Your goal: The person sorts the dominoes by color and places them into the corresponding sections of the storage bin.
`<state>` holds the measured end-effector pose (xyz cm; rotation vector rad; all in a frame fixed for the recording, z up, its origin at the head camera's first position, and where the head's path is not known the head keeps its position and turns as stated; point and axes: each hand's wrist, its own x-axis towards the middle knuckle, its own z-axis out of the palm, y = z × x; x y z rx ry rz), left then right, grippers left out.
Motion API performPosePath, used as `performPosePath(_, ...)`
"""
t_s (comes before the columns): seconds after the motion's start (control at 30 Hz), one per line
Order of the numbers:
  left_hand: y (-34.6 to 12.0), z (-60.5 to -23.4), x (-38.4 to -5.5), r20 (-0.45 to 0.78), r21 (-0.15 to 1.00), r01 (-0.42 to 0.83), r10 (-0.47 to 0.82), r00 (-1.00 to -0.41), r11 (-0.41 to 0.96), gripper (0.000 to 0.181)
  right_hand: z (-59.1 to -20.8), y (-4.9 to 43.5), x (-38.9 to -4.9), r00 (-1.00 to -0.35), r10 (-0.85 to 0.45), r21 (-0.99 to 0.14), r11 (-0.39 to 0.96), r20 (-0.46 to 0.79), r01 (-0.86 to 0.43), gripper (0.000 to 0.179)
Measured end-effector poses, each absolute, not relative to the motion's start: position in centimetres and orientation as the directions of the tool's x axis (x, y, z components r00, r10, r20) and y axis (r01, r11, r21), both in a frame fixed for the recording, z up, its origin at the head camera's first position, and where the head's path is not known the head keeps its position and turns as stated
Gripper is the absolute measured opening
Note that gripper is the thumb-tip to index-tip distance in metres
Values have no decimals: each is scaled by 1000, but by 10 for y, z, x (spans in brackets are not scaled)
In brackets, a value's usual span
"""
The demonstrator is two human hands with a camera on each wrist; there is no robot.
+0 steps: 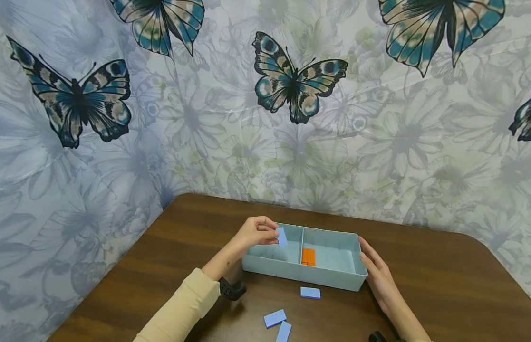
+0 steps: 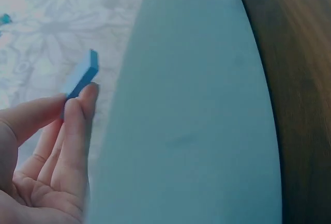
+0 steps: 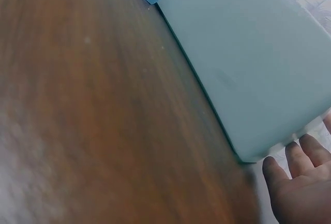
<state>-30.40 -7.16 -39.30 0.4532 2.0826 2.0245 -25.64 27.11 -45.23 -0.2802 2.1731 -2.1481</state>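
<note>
"What's the left hand (image 1: 257,232) doing?"

"Pinching a blue block (image 1: 282,237) between thumb and fingers, up over the left compartment of that pale teal box (image 1: 299,274)."

"And the right hand (image 1: 378,270)?"

"Resting against the box's right end, fingers fairly straight and slightly spread."

"I see orange pieces (image 1: 308,257) too."

"In the right compartment, beside the divider (image 1: 302,244). One loose block (image 1: 310,293) lies just in front of the box; two more blue ones (image 1: 275,318) lie nearer us on the table (image 1: 428,270)."
</note>
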Motion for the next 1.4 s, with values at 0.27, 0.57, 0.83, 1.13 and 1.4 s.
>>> performPosePath(0.27,-54,-402,-323,-63,991,-11,384,-921,137,18,-452,270,-259,-982,-169,-996,-26,85,-82,53)
performPosePath(0.57,-47,-413,-331,-149,957,-26,414,-898,289,10,-454,265,-263,-983,-166,-997,-33,79,-75,53)
performPosePath(0.83,-39,-415,-331,-208,934,-39,452,-868,356,2,-455,265,-262,-982,-166,-995,-51,91,-84,53)
performPosePath(1.13,-31,-416,-330,-189,930,-2,473,-860,369,5,-453,268,-259,-983,-163,-996,-45,89,-83,53)
performPosePath(1.4,-26,-417,-327,-165,907,70,501,-849,416,4,-452,270,-258,-982,-162,-995,-47,95,-88,53)
